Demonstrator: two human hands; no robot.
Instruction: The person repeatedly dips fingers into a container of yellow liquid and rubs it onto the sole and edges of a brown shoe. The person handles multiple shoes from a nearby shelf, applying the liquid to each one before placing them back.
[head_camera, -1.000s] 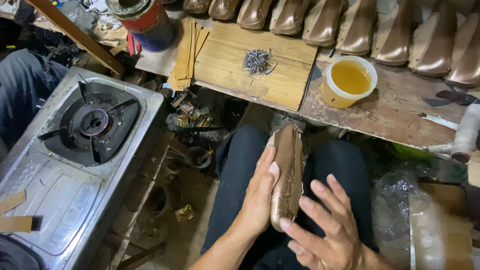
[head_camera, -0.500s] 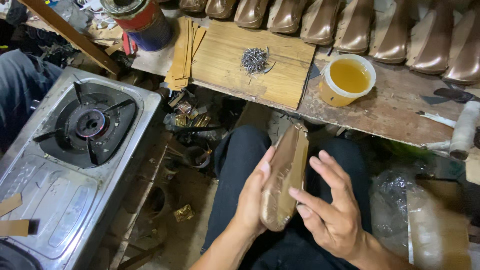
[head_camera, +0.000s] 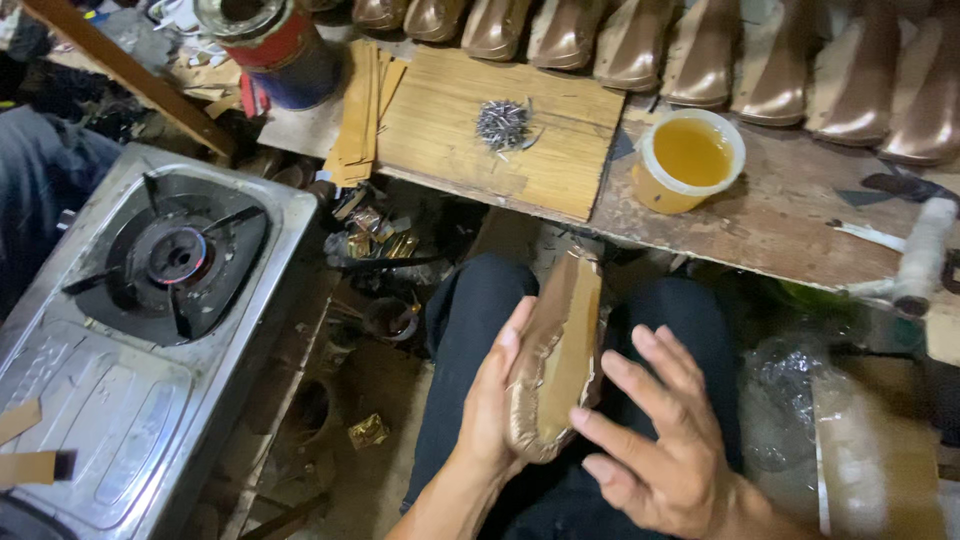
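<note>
My left hand (head_camera: 497, 400) still cupping the bronze shoe upper on its last (head_camera: 555, 355) over my lap, sole up, my right hand (head_camera: 665, 440) now drawn slightly back, fingers spread, fingertips just touching its edge, glue cup (head_camera: 688, 160) on the counter (head_camera: 790, 215) beyond

Light falls from above onto my bench (head_camera: 800, 215); glare shines on the stove (head_camera: 150, 330), and the floor below lies dim and soft.

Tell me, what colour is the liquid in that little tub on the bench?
Amber yellow, in a pale tub, seen clearly from the head camera.
</note>
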